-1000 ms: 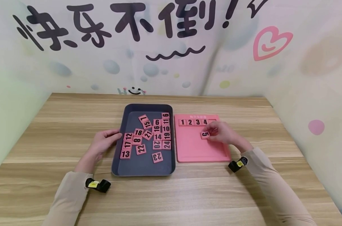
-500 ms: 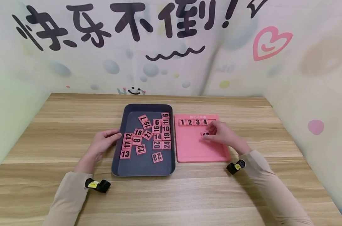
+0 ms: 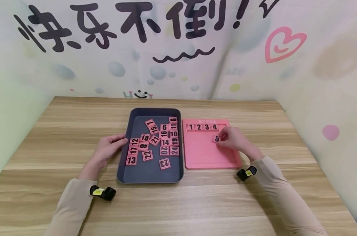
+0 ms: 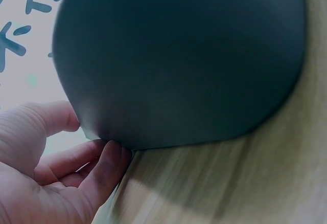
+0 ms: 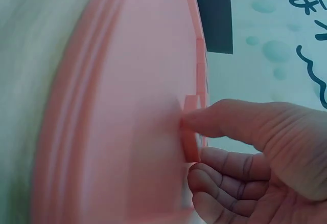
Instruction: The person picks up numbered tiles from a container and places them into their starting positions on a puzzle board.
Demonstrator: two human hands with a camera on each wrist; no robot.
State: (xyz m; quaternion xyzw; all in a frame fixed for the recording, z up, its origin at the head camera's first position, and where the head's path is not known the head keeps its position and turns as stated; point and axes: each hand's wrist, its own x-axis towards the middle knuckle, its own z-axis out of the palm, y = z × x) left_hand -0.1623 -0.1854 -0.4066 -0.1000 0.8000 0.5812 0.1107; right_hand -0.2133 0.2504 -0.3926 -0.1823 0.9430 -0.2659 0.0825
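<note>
The tray (image 3: 146,173) is on the tabletop (image 3: 208,203), just left of the board (image 3: 199,150), number tiles (image 3: 165,142) in it. Tiles 1 to 4 (image 3: 206,127) run along the board's far side, tile 5 (image 3: 216,139) nearer.

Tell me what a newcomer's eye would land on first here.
Likely the black Chinese lettering high across the backdrop. Next, the right hand pinching tile 5 over the pink puzzle board, just below tiles 1 to 4. Left of the board, a dark tray holds jumbled number tiles.

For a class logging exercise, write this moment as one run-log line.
left hand: touching tray | right hand: pinching tile 5 over pink board | top row: tiles 1–4
</note>
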